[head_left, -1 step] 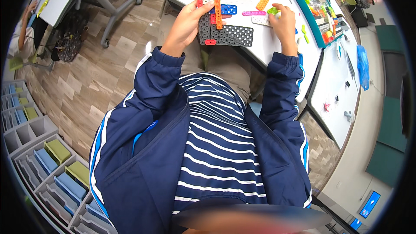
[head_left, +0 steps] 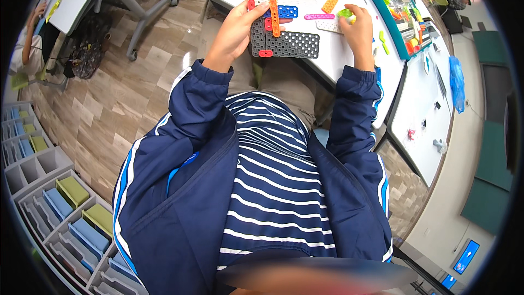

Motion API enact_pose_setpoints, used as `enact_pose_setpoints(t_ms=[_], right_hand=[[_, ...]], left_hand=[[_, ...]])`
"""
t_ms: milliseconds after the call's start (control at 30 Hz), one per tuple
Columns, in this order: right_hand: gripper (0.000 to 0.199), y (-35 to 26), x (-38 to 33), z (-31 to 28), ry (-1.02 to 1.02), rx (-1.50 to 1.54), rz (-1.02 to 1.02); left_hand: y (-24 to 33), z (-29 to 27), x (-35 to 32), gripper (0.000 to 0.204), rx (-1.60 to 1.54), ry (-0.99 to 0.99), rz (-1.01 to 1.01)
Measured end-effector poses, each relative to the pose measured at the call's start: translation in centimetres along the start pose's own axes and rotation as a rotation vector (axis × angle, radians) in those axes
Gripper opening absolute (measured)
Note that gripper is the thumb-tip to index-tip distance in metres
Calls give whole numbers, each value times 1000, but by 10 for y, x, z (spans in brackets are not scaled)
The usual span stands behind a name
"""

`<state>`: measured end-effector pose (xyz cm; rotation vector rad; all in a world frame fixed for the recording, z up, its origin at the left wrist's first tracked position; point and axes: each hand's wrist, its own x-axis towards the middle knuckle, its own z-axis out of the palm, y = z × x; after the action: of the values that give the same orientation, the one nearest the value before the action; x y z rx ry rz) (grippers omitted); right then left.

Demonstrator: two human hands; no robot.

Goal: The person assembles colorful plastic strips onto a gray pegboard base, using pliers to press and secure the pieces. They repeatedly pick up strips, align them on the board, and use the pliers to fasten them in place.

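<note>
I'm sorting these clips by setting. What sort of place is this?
Probably a classroom or makerspace: white tables on castors, shelves of coloured storage bins, and a teal tray of plastic construction pieces by the person's right hand.

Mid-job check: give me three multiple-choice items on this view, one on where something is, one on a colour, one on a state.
1. Where does the teal parts tray sit?
A. On the floor
B. On the white table, to the person's right
C. On the person's lap

2. What colour is the long perforated strip lying across the dark grey perforated plate?
A. Orange
B. Purple
C. White

3. What is the left hand doing?
A. Hanging at the side
B. Resting flat on the floor
C. Gripping the plate's left edge

Answers:
1 B, it lies on the tabletop beyond the right hand.
2 A, it is plainly orange.
3 C, its fingers close on that edge.
</note>
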<state>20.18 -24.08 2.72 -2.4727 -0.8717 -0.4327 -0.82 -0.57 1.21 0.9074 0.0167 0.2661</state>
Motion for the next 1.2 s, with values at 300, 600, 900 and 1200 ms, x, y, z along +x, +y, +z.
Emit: enact_pose_setpoints(t_ms=[300,600,900,1200], right_hand=[[40,-91,-54,-14,-10,822,44],[57,-131,-74,-22,128,542,-25],[57,-134,-79,-25,103,602,-31],[48,-115,-79,-23,-32,929,27]], left_hand=[[-15,18,4,39,-194,-1,55],[-25,30,3,35,-105,113,114],[-20,34,-2,46,72,91,152],[-22,31,-1,45,133,104,159]])
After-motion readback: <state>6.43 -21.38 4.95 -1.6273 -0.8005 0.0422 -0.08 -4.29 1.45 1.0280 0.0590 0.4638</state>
